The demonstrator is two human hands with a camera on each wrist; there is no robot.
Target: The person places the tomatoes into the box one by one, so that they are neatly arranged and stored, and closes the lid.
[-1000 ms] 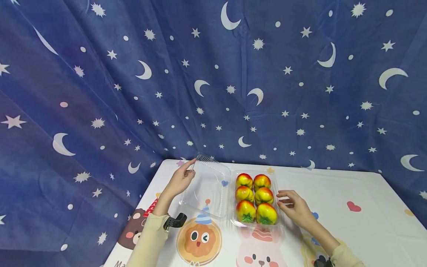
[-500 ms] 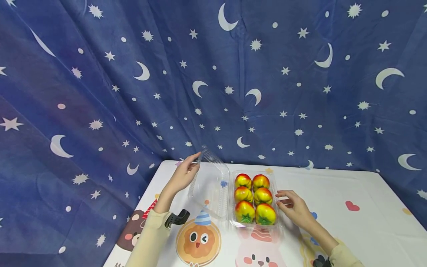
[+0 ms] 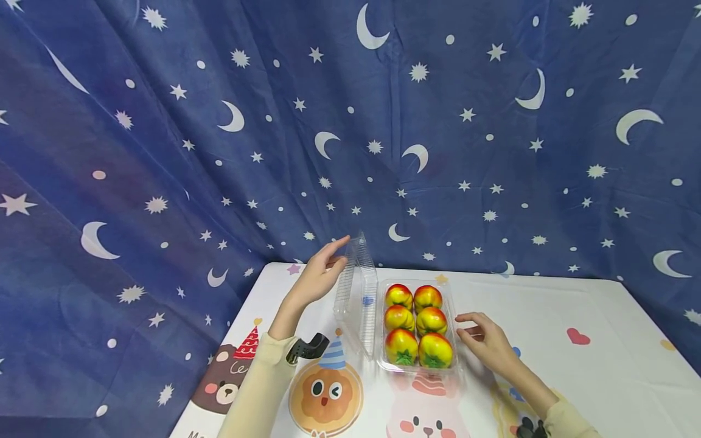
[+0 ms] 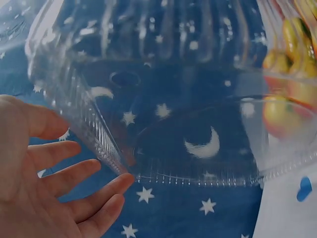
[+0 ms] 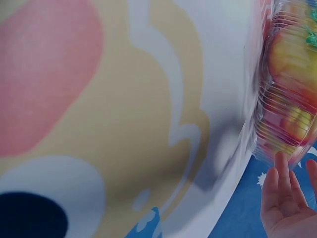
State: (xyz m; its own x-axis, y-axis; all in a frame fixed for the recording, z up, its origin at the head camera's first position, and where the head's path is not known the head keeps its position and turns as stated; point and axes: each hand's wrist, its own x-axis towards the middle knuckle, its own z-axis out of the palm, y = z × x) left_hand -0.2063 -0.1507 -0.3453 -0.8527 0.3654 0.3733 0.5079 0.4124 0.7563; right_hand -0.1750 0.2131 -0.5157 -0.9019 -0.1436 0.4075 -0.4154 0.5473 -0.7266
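Note:
A clear plastic clamshell box (image 3: 392, 367) sits on the table with several shiny yellow-and-red fruits (image 3: 435, 351) in two rows, green leaves showing on the nearest ones. Its hinged lid (image 3: 368, 286) stands raised, nearly upright, on the box's left side. My left hand (image 3: 317, 275) touches the outer side of the lid near its far corner, fingers extended. In the left wrist view, spread fingers (image 4: 94, 203) lie along the lid's ribbed edge. My right hand (image 3: 487, 344) is at the right wall of the box, its fingers loosely bent and fingertips right at the wall.
A white tablecloth (image 3: 547, 316) printed with cartoon figures covers the table. Behind it and to the left hangs a dark blue curtain (image 3: 460, 231) with moons and stars, close to the table's far edge.
The lid has swung up from lying low on the left to nearly upright, as my left hand moved right and upward with it. My right hand and the fruits have stayed in place.

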